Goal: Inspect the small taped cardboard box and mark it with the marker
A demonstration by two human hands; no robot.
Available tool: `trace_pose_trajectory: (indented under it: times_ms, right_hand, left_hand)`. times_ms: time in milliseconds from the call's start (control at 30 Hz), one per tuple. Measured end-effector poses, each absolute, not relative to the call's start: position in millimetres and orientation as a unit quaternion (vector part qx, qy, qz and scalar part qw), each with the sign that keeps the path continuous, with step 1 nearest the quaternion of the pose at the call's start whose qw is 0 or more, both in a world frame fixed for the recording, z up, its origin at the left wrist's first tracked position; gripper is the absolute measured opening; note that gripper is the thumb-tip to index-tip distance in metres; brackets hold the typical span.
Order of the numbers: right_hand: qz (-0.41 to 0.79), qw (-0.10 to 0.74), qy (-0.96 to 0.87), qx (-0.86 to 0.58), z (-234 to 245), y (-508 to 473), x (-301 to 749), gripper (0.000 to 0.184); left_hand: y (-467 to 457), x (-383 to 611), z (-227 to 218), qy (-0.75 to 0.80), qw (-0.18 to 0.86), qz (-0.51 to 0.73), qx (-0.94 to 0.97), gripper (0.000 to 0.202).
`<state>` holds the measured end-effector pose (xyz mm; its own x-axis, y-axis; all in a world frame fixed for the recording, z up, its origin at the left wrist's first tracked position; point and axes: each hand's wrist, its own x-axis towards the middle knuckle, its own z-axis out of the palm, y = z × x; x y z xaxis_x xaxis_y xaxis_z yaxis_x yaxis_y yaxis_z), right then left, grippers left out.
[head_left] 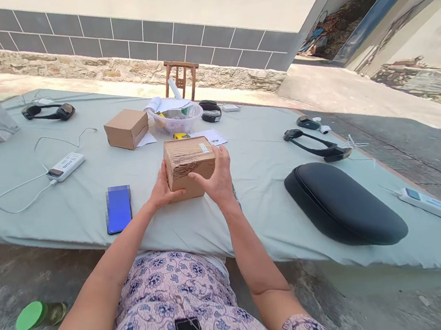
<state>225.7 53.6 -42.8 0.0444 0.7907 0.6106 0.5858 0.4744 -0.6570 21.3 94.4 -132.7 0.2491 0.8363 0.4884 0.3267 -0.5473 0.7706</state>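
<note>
Both of my hands grip a small brown cardboard box [189,161] wrapped in clear tape, resting on the pale green cloth [251,150] in front of me. My left hand [163,189] holds its left side, fingers curled round the lower edge. My right hand [217,176] clasps the right side, thumb across the front face. A white label shows on the box's top right corner.
A blue phone [118,208] lies left of my hands. A second cardboard box [126,128], a clear bowl [178,118], a white power bank with cable [66,166], headsets [49,112] [316,145], a black padded case [343,203] and a wooden stool [181,78] surround them. A green-capped bottle [38,316] lies on the ground.
</note>
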Motion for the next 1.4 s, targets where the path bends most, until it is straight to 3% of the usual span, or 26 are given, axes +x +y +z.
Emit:
trace_pose_trajectory:
  times_ms: [100,367,600,733,900,1033,1133,1233,1333,1400]
  right_hand:
    - [0.084,0.532,-0.667,-0.515,-48.0,48.5,205.5,0.100]
    - [0.024,0.558,-0.636,-0.532,-62.3,62.4,191.5,0.089]
    - [0.107,0.576,-0.604,-0.540,-81.9,60.4,257.6,0.062]
    - [0.106,0.467,-0.568,-0.670,-121.7,63.8,310.6,0.050]
    - [0.111,0.441,-0.548,-0.702,-157.5,47.2,326.0,0.027]
    - [0.137,0.435,-0.538,-0.709,-161.6,32.2,318.0,0.027]
    - [0.180,0.435,-0.535,-0.701,-156.7,22.0,310.6,0.041]
    - [0.247,0.486,-0.519,-0.658,-143.6,9.2,299.4,0.056]
    - [0.331,0.617,-0.483,-0.526,-118.4,-4.6,282.2,0.049]
    - [0.310,0.657,-0.505,-0.465,-96.6,-12.6,267.0,0.045]
  left_hand:
    - [93.1,24.5,-136.4,0.404,0.288,0.466,0.733,0.136]
    - [96.5,26.3,-140.8,0.396,0.278,0.482,0.730,0.136]
    - [94.6,24.1,-155.9,0.397,0.275,0.481,0.732,0.136]
    - [92.7,22.4,-159.2,0.411,0.272,0.457,0.740,0.134]
    - [91.8,22.7,-159.0,0.401,0.273,0.460,0.743,0.133]
    - [92.1,22.8,-159.7,0.407,0.271,0.459,0.742,0.134]
    - [91.4,22.8,-158.7,0.413,0.271,0.458,0.739,0.134]
    - [90.4,22.6,-156.4,0.410,0.274,0.460,0.739,0.135]
    - [90.5,22.1,-155.2,0.406,0.274,0.460,0.741,0.137]
    - [91.4,21.7,-155.9,0.407,0.277,0.458,0.740,0.137]
